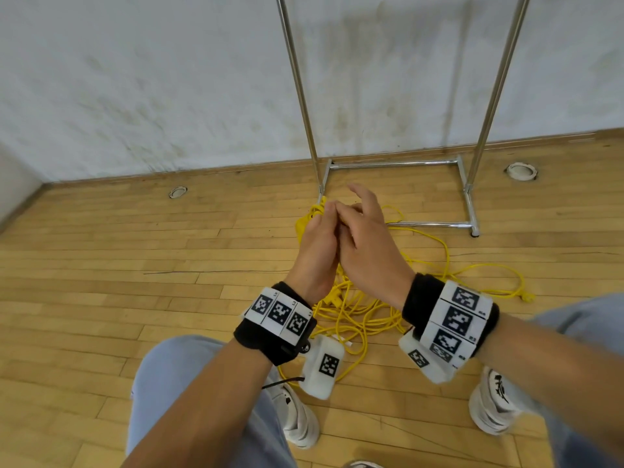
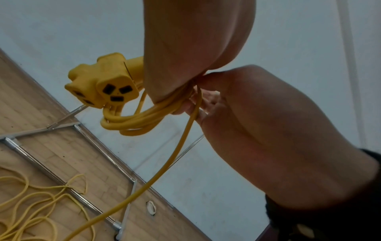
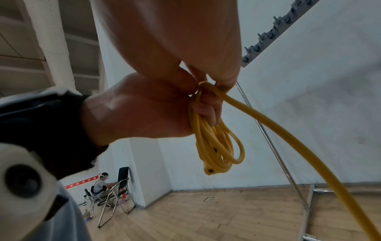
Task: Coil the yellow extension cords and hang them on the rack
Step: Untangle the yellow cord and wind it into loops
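I see the rack (image 1: 401, 163) at twelve o'clock, loose yellow cord (image 1: 364, 319) at six. My left hand (image 1: 317, 244) grips the coil (image 2: 136, 122); right hand (image 1: 368, 244) pinches its trailing strand (image 3: 288, 135), index finger lifted.

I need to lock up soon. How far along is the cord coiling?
A few loops are coiled, gripped by the left hand near the socket end. The right hand is adding cord at the coil. Most yellow cord lies tangled on the floor; the visible part of the rack holds nothing.
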Demonstrator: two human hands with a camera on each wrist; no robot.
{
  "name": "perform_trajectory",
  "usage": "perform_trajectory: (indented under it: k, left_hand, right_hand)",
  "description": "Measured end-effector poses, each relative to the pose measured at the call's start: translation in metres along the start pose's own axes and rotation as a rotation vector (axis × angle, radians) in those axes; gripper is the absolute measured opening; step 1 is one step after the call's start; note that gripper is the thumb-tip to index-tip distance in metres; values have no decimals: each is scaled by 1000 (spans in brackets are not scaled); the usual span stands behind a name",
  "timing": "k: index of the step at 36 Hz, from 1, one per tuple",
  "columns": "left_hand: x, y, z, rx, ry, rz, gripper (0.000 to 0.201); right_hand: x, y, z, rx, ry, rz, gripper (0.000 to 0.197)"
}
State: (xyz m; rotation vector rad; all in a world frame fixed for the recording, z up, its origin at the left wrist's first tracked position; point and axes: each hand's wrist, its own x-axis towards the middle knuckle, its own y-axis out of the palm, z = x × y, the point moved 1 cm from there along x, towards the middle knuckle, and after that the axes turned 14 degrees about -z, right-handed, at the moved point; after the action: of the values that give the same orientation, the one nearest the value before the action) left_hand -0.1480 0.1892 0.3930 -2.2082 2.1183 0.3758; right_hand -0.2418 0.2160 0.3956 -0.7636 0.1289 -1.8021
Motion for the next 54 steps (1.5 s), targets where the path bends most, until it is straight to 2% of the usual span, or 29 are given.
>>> perform_trajectory:
  k: [3, 7, 9, 11, 13, 16, 19, 22, 24, 26, 27, 30, 32, 37, 40, 46, 49, 52, 54]
  left_hand:
    - [8, 0, 0, 9, 25, -78, 56]
    - [14, -1, -11, -15, 58, -177, 40]
    - [19, -5, -18, -59, 90, -236, 39]
    - [25, -10, -25, -134, 114, -282, 37]
    - [31, -17, -31, -191, 109, -298, 33]
    - [36, -25, -35, -201, 106, -317, 32]
    - [35, -24, -37, -243, 96, -268, 35]
    - [30, -20, -38, -306, 74, -132, 36]
    - [27, -18, -38, -311, 64, -47, 35]
    - [27, -17, -36, -319, 38, -7, 36]
    - [29, -18, -36, -318, 23, -10, 37]
    - [33, -21, -35, -335, -14, -50, 39]
    - [34, -22, -36, -369, -36, -69, 39]
    - [36, -31, -43, -440, -43, -106, 39]
    - [39, -41, -48, -483, -9, -127, 41]
    - [41, -54, -47, -519, -1, -126, 45]
    - [42, -52, -40, -506, -30, -169, 42]
    - [44, -52, -42, -545, -34, -202, 34]
    - [46, -55, -47, -559, -15, -202, 37]
  right_hand:
    - [0, -2, 3, 100, 72, -80, 38]
    - [6, -1, -3, 73, 82, -208, 37]
    - [10, -2, -8, 45, 145, -170, 33]
    - [10, -2, -12, 28, 210, -41, 26]
    - [4, 1, -16, 26, 217, 49, 29]
    - [-6, 5, -19, 42, 169, 6, 23]
    - [-7, 7, -26, -6, 100, 23, 37]
    - [-3, 10, -33, -15, 125, 126, 50]
    - [-2, 13, -38, 5, 155, 174, 41]
    - [-3, 18, -40, 20, 148, 220, 23]
    - [-4, 20, -41, 23, 128, 253, 20]
    - [-8, 23, -38, 16, 28, 329, 40]
    - [-11, 24, -37, 27, 14, 337, 44]
    - [-23, 31, -44, 95, 106, 385, 60]
    - [-37, 34, -54, 104, 159, 492, 55]
    - [-74, 39, -109, -68, 354, 670, 73]
    - [-72, 35, -115, -123, 408, 637, 70]
    - [-54, 30, -101, -137, 381, 535, 63]
    - [-41, 29, -91, -113, 352, 464, 62]
